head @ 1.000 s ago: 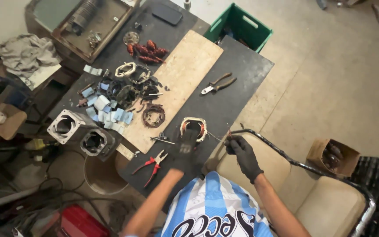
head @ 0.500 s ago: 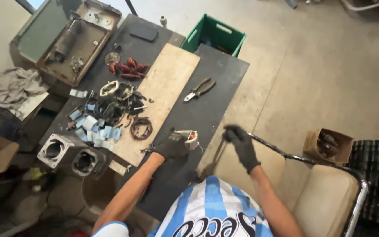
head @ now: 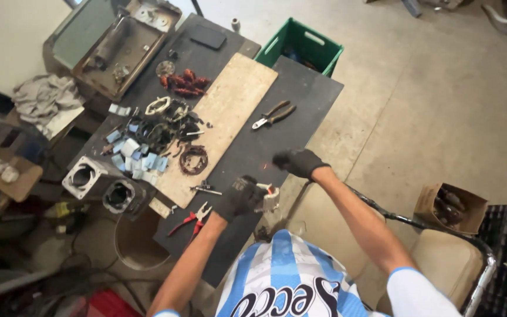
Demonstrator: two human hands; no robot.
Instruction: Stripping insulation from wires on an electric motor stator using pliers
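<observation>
Head view, looking down. Left hand (head: 240, 198) in a dark glove, grip clenched around a small whitish coil piece (head: 268, 198), held over the near right edge of the dark table (head: 306, 94). Right hand (head: 298, 162), also gloved, fingers curled just above that same edge; whether the grip holds anything cannot be told. Red-handled pliers (head: 187, 221) flat near the near edge, just left of the left forearm. Small metal tool (head: 205, 189) beside the left hand, at the near end of the wooden board (head: 230, 111). Dark winding ring (head: 194, 159) on the board's near half. Second pliers (head: 273, 114) on bare tabletop toward the right edge, open surface all round. Green crate (head: 300, 44) on the floor past the far right corner. Chair frame (head: 435, 229) close along the right edge.
</observation>
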